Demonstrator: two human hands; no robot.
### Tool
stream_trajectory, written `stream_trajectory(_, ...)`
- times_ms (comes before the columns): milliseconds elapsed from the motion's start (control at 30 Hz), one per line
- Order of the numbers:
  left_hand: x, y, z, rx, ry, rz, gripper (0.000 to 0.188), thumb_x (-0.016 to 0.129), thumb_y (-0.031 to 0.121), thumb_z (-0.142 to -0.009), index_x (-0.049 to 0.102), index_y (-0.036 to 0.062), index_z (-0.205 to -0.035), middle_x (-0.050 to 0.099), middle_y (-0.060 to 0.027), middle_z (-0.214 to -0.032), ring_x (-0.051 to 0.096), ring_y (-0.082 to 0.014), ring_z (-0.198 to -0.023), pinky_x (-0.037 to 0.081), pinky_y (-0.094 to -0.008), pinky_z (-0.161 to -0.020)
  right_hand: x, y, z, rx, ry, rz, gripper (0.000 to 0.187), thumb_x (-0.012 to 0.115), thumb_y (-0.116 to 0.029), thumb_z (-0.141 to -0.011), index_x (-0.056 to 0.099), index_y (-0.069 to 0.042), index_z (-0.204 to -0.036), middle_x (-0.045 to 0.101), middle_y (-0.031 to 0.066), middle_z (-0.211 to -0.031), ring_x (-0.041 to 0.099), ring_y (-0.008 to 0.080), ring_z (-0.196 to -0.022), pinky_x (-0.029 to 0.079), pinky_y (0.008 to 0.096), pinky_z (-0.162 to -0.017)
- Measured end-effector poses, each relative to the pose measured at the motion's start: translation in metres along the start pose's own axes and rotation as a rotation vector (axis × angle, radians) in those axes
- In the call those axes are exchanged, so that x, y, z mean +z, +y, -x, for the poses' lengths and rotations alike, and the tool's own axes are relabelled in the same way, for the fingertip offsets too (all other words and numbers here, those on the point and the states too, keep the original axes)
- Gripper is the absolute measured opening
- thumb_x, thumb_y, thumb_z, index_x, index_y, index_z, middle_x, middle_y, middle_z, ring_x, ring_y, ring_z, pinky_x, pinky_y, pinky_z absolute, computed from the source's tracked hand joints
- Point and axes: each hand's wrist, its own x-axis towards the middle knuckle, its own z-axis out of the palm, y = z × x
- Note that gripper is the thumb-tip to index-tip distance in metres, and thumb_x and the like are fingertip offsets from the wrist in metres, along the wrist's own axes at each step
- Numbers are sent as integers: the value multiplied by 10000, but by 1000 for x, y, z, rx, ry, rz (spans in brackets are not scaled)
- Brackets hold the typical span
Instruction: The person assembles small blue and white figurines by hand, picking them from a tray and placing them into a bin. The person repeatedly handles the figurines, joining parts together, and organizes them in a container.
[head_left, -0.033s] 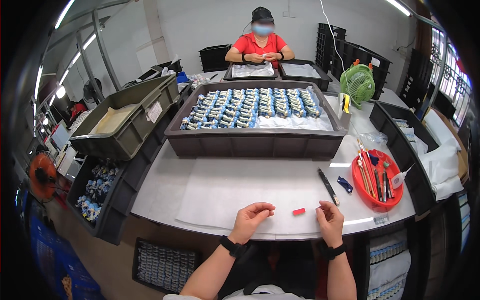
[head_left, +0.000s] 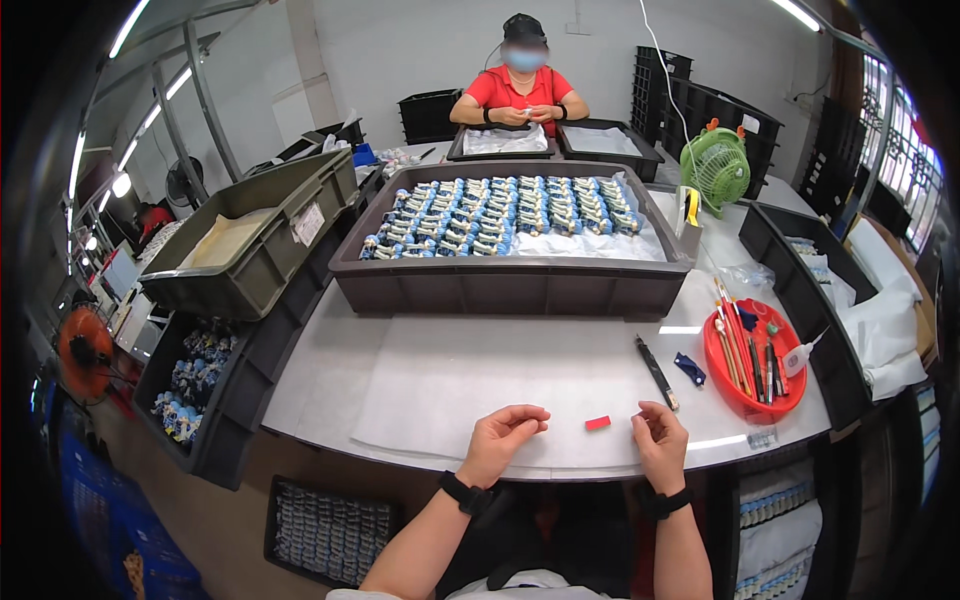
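My left hand (head_left: 503, 438) rests at the table's near edge, thumb and fingers apart with nothing between them. To its right, my right hand (head_left: 661, 443) has loosely curled fingers, a gap at the thumb, and holds nothing. Between the two hands lies a small red block (head_left: 597, 424), touched by neither. A black pen-like tool (head_left: 657, 374) lies slanted just beyond my right hand. Beside that is a small dark blue piece (head_left: 690, 369). White sheeting (head_left: 450, 375) covers the tabletop under and ahead of my left hand.
Ahead stands a large dark tray (head_left: 500, 288) with rows of blue-and-white figurines (head_left: 480, 215). At right are a red basket (head_left: 712, 365) of brushes and pens, and a green fan (head_left: 716, 168). Crates (head_left: 250, 260) flank the left. Across the table sits a co-worker (head_left: 520, 95) in red.
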Motion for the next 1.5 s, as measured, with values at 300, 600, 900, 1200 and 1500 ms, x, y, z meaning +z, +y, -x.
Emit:
stream_trajectory(300, 0, 1, -1, 2, -16, 1, 193, 515, -5, -892, 603, -26, -1062, 630, -110, -1056, 598, -157, -956, 471, -281, -889, -1, 1, 0, 3, 27, -9, 181, 601, -18, -839, 600, 41, -1011, 606, 20, -767, 530, 48, -624, 429, 181, -563)
stream_trajectory(600, 5, 30, 16, 144, -31, -72, 183, 539, -44, -865, 625, -18, -1024, 633, -87, -1015, 602, -132, -899, 490, -261, -836, 3, 6, 2, -60, 46, 63, 159, 602, -10, -839, 600, 23, -995, 594, 2, -775, 515, 38, -632, 414, 176, -563)
stream_trajectory(900, -17, 213, -59, 685, -63, -1058, 154, 597, -64, -797, 632, -13, -937, 639, -92, -920, 601, -158, -832, 473, -265, -748, -1, 0, 5, -48, 65, 163, 156, 627, -8, -801, 626, 21, -955, 616, 35, -739, 528, 51, -590, 415, 185, -519)
stream_trajectory(1200, -51, 238, -235, 335, -475, -2065, 383, 730, 191, -694, 632, 42, -1032, 623, -124, -1019, 584, -303, -955, 463, -401, -837, 0, -3, 7, -27, 32, 216, 165, 634, 26, -754, 620, 11, -918, 609, 80, -778, 538, 109, -574, 386, 195, -489)
stream_trajectory(1500, -58, 172, -317, -131, -635, -1926, 956, 840, 406, -542, 402, 142, -1350, 355, -153, -1390, 385, -316, -1260, 363, -405, -1021, -1, -19, 0, -103, 16, 320, 134, 631, -2, -813, 634, 16, -945, 623, 84, -780, 555, 128, -644, 451, 242, -578)
